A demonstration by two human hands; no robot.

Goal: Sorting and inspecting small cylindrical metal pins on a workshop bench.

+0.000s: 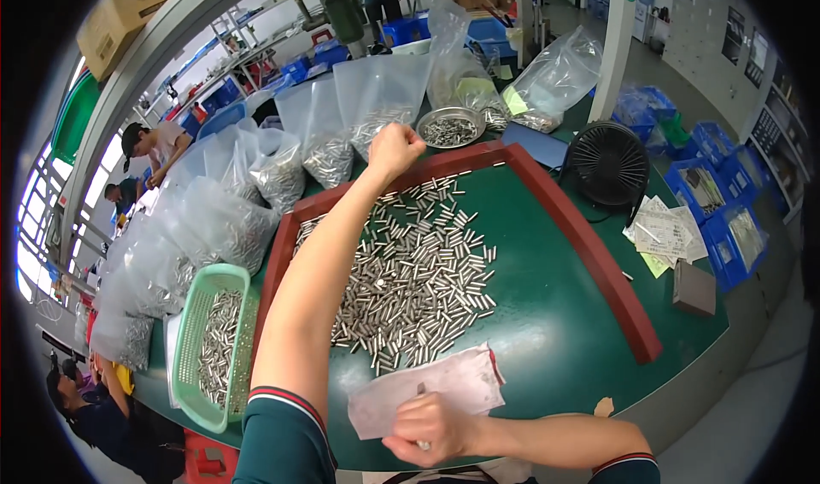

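A large heap of short metal pins (410, 287) lies on the green tabletop inside a dark red raised frame (581, 245). My left hand (396, 151) is stretched far forward over the frame's back bar, beside a round metal bowl (424, 132) with pins in it. Its fingers are closed, and whatever they hold is hidden. Close to me, my right hand (431, 430) is closed over a pale pinkish cloth (465, 381). A bit of metal shows between its fingers, looking like a pin, and another small metal piece sits by its knuckles.
To the left stands a green plastic basket (181, 360) of pins. Clear bags (329, 155) of metal parts line the back and left. A black fan (606, 168), paper slips (662, 232) and a grey box (694, 289) are at right. Other people (158, 146) work further left.
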